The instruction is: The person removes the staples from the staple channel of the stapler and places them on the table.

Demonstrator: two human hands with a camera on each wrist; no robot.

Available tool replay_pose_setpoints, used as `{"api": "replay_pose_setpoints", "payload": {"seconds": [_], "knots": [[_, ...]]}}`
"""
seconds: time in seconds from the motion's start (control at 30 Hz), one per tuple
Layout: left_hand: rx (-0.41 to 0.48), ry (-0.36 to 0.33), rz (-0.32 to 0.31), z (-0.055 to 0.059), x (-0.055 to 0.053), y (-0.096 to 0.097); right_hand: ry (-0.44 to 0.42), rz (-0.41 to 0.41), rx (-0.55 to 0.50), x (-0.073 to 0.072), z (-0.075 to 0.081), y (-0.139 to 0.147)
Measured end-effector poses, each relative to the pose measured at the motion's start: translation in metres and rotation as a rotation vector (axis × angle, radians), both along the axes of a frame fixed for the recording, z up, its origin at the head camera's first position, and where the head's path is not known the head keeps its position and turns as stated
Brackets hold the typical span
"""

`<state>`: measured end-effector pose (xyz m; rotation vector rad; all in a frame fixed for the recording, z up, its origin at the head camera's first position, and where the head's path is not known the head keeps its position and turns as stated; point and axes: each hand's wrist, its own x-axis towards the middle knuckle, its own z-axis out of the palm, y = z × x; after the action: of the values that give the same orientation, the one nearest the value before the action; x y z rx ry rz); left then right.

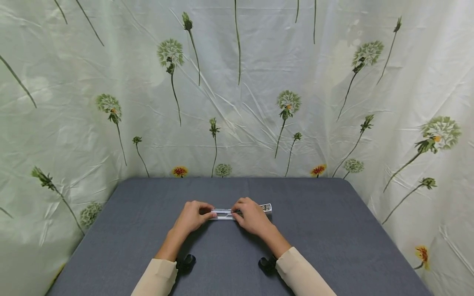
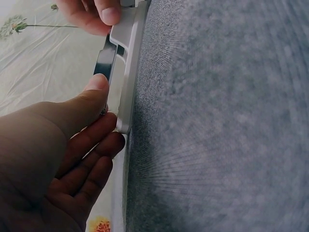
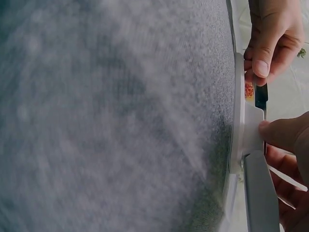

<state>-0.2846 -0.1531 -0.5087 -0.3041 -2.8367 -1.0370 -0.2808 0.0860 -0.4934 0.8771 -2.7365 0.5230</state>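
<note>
1. Left hand (image 1: 193, 216) is pinching the dark metal strip (image 3: 261, 96) at the left end of the stapler (image 1: 226, 218); narrow grip.
2. Right hand (image 1: 252, 216) is gripping the stapler mid-body, thumb on the near side.
3. Stapler is lying lengthwise between both hands, above or on the grey table (image 1: 237, 263); can't tell if it's touching.
4. My read: opening's done, cover (image 3: 260, 193) is sticking out past the right hand. Closing isn't done. Staples inside: can't tell.
5. Flowered curtain (image 1: 255, 119) is hanging behind.
</note>
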Motion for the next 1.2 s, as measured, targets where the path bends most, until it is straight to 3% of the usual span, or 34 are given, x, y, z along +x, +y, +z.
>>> {"api": "replay_pose_setpoints", "payload": {"seconds": [0.2, 0.63, 1.2], "knots": [[-0.004, 0.016, -0.013, 0.003, 0.001, -0.001, -0.012, -0.024, 0.013, 0.0, 0.0, -0.003], [0.001, 0.005, -0.002, 0.002, 0.003, 0.0, -0.079, -0.058, -0.156, 0.001, -0.007, -0.009], [0.018, 0.037, -0.003, 0.0, 0.004, 0.002, -0.035, -0.113, -0.193, -0.002, -0.006, -0.015]]}}
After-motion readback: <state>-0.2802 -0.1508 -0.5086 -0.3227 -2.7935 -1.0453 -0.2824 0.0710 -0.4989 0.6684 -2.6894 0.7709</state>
